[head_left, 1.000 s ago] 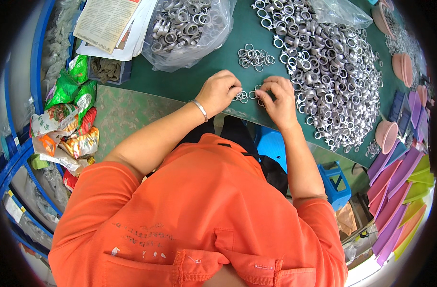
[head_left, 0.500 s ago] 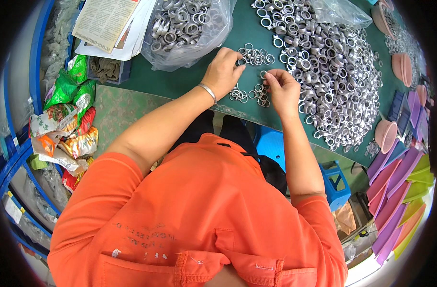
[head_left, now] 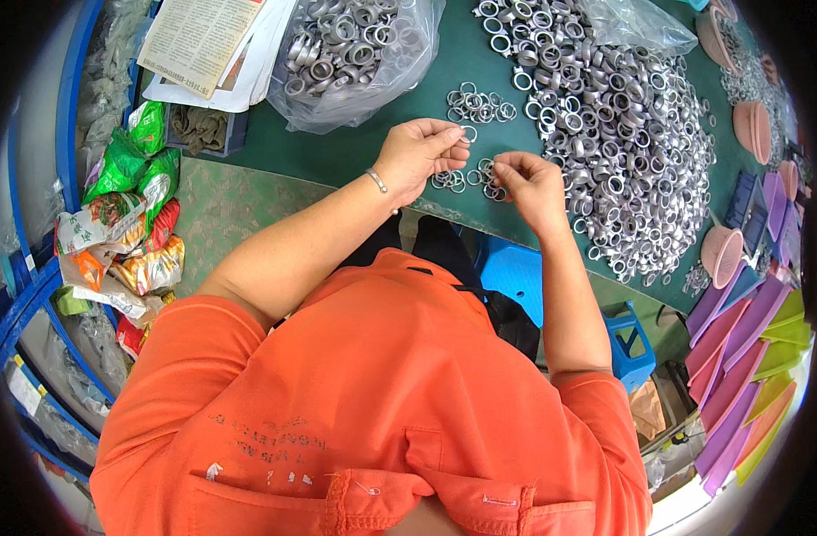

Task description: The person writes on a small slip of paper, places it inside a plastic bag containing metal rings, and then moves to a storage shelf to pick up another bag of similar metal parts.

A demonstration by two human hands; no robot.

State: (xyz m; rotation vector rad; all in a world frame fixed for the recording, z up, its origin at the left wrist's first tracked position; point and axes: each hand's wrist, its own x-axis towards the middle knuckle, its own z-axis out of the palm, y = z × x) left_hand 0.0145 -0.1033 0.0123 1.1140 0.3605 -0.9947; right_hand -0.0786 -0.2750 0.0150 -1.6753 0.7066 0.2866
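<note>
I log two near ring clusters (head_left: 448,180) apparently done, far cluster (head_left: 483,108) left, left hand (head_left: 420,158) pinching one ring (head_left: 471,135), right hand's (head_left: 532,189) grip unclear.

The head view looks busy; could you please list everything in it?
Table: one, green, across the top.
Thick rings: uncountable, grey, heaped on the table's right.
Thin-ring groups: three, silver, table centre.
Plastic bags: two, clear, upper left and on the heap.
Papers: several, white and beige, upper left.
Tray: one, grey, below the papers, holding a cloth.
Packets: several, green, red, yellow, left.
Shelf frame: one, blue, far left.
Baskets: several, pink, right.
Bins: many, mixed colours, lower right.
Stools: two, blue, below the table edge.
Shirt: one, orange, worn.
Bracelet: one, silver, left wrist.
Left hand: one, bare, pinching a thin ring.
Right hand: one, bare, at the near right group.
</note>
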